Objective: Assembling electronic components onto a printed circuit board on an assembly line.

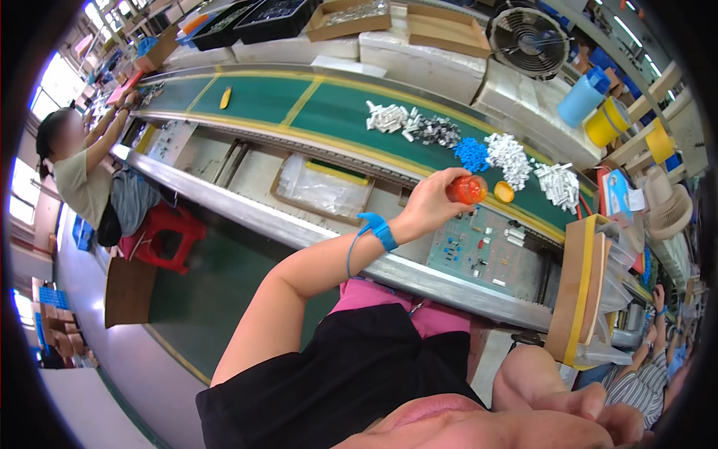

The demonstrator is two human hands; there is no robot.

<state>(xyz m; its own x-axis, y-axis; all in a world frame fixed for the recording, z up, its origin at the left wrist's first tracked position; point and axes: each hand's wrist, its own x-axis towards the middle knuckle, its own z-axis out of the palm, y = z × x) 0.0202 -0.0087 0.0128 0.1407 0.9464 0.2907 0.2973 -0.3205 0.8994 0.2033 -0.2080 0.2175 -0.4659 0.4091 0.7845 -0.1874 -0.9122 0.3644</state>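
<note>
A spill was judged the chief hazard: had the orange jar been open and then tipped, loose contents could have been scattered over the green belt or onto the pale green board on the near side. Whether the mouth was uncovered could not be told for certain. A slip was also considered possible, since the jar was held from one side only and no support from the right hand was seen. By a low sweep of the jar, the blue pile could have been pushed into the white pile or the black pile, as only narrow gaps separated them. The yellow lid could have been knocked by a movement to the right.

The jar was situated at the far right end of the left hand, above the near border of the belt as viewed. The grip was closed around its left side, with the fingers bent, and the right side was left exposed. The lid was located just to the right, apart from the jar. The right hand was raised at the near right, its fingers curled; whether anything was held there could not be told.
</note>
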